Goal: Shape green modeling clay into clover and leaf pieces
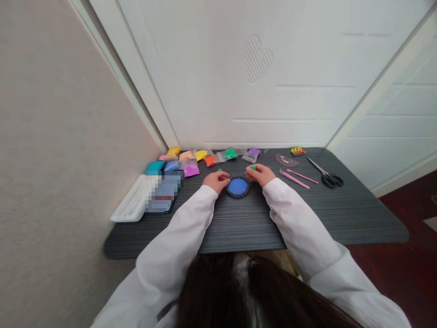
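A round blue disc [238, 186] with a dark, beaded-looking rim lies on the table between my hands. My left hand [216, 181] is at its upper left edge, fingers curled together; whether they grip the rim or some small bit is too small to tell. Just beyond those fingers a green lump [220, 170] shows. Over on the disc's upper right, my right hand [262, 175] pinches a small piece of green clay [252, 168] between thumb and fingers. A bit of purple [268, 167] peeks out behind that hand.
Bags of coloured clay, among them a magenta bag [191, 170] and a green bag [230, 154], line the back. At left are a white tray [128, 200] and a blurred-out flat item [165, 193]. Pink tweezers [295, 179], a pink stick [302, 176] and scissors [326, 174] lie right.
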Action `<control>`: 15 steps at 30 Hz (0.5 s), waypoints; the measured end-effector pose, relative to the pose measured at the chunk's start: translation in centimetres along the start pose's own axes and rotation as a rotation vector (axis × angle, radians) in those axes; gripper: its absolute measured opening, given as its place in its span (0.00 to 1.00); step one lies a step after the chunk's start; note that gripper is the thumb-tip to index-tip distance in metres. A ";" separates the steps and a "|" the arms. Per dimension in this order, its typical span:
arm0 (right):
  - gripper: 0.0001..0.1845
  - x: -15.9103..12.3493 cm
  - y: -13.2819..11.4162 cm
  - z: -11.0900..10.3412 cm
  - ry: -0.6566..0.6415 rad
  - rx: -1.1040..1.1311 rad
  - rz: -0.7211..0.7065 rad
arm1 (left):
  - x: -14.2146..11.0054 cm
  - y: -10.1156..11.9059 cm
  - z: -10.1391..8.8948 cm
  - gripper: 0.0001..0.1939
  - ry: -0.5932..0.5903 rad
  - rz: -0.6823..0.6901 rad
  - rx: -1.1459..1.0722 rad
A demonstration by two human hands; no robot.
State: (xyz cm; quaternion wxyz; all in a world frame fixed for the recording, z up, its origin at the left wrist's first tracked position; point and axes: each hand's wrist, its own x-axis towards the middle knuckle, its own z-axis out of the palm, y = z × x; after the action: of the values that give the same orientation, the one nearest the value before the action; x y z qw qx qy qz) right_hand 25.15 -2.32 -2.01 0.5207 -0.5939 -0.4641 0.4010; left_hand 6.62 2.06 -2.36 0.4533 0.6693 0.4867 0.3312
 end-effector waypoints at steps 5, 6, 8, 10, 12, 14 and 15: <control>0.15 -1.1 0.0 0.5 0.052 -0.170 -0.202 | -0.4 -0.1 0.1 0.09 0.044 0.062 -0.020; 0.15 -1.4 -0.1 0.7 0.063 -0.212 -0.250 | -0.5 0.1 0.0 0.09 0.057 0.072 -0.048; 0.16 -2.0 -0.2 1.2 0.073 -0.288 -0.348 | -0.9 0.4 -0.1 0.10 0.064 0.083 -0.126; 0.16 -2.6 -0.5 1.8 0.075 -0.348 -0.434 | -1.3 0.8 -0.1 0.13 0.021 0.075 -0.226; 0.14 -3.1 -0.7 2.3 0.083 -0.394 -0.501 | -1.8 1.2 0.1 0.16 -0.057 0.048 -0.336; 0.12 -3.4 -0.9 2.6 0.104 -0.432 -0.553 | -2.2 1.5 0.3 0.17 -0.132 0.017 -0.441; 0.11 -3.5 -0.9 2.7 0.114 -0.448 -0.576 | -2.4 1.6 0.4 0.17 -0.162 0.002 -0.488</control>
State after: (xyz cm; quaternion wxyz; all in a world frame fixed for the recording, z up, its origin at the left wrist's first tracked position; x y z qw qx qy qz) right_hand 21.58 -5.04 -1.46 0.4945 -0.5595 -0.6587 0.0928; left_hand 6.82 -0.56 -1.07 0.6386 0.5648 0.3537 0.3848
